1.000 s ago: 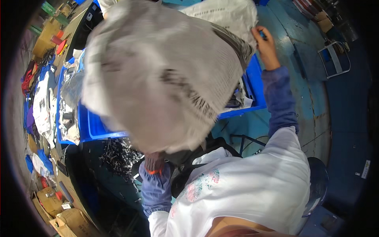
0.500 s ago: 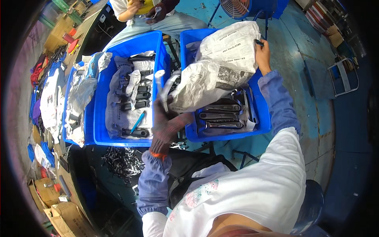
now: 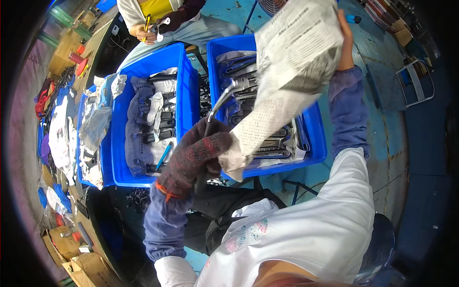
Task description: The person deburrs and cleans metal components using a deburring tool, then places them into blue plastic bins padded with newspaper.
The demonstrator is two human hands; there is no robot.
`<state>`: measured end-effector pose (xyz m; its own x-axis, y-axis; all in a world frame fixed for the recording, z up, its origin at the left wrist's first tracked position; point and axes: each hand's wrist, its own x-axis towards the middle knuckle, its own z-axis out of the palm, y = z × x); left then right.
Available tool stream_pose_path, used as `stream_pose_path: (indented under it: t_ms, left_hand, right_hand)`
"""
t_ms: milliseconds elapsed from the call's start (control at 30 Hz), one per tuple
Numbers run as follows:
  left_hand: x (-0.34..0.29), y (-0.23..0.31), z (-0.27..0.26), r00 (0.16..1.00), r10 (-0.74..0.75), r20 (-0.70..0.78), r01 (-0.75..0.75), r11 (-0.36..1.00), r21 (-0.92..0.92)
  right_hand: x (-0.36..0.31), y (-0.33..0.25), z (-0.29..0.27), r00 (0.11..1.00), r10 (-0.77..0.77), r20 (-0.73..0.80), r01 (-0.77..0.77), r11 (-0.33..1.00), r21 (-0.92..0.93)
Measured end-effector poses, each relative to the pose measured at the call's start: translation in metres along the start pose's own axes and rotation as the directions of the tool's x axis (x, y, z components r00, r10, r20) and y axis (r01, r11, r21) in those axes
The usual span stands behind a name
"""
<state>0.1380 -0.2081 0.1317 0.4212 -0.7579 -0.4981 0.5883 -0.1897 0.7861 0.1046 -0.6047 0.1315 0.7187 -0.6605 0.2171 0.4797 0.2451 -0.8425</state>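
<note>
A creased newspaper sheet [image 3: 296,52] hangs raised and slanted over the right blue bin [image 3: 272,167]. My bare right hand [image 3: 345,45] is closed on its upper right edge; a teal tool [image 3: 354,19] sticks out beyond those fingers. My left hand [image 3: 198,148], in a dark knitted glove, is closed around a curved shiny metal part [image 3: 221,101]. The sheet's lower corner lies against the gloved fingers; whether they pinch it, I cannot tell. Inside the right bin lie dark metal arms [image 3: 272,152], resembling bicycle cranks, partly hidden by the sheet.
Left of it, another blue bin [image 3: 143,181] holds similar dark arms on paper and a teal pen-like tool [image 3: 164,156]. A third bin [image 3: 98,181] carries crumpled paper and plastic. Opposite, a person's hand [image 3: 143,34] holds a yellow tool. A fan [image 3: 272,5] stands behind.
The sheet has risen and swung to the upper right with my right hand, uncovering more metal arms. My left hand has moved slightly down and left with the metal part.
</note>
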Motion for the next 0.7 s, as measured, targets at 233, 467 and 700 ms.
stream_pose_path:
  t_ms: [233, 467, 700]
  left_hand:
    - [0.038, -0.046, 0.002, 0.909, 0.224, -0.351, -0.212, 0.975, 0.072]
    - [0.056, -0.062, 0.017, 0.694, 0.678, -0.243, -0.085, 0.412, 0.907]
    - [0.068, -0.085, 0.030, 0.905, 0.374, -0.203, 0.124, 0.224, 0.967]
  right_hand:
    - [-0.098, 0.076, -0.009, 0.945, 0.296, 0.141, -0.326, 0.891, 0.315]
    - [-0.175, 0.082, -0.038, 0.936, 0.154, -0.316, -0.257, 0.914, -0.315]
    - [-0.222, 0.100, -0.089, 0.986, 0.079, -0.145, -0.145, -0.009, -0.989]
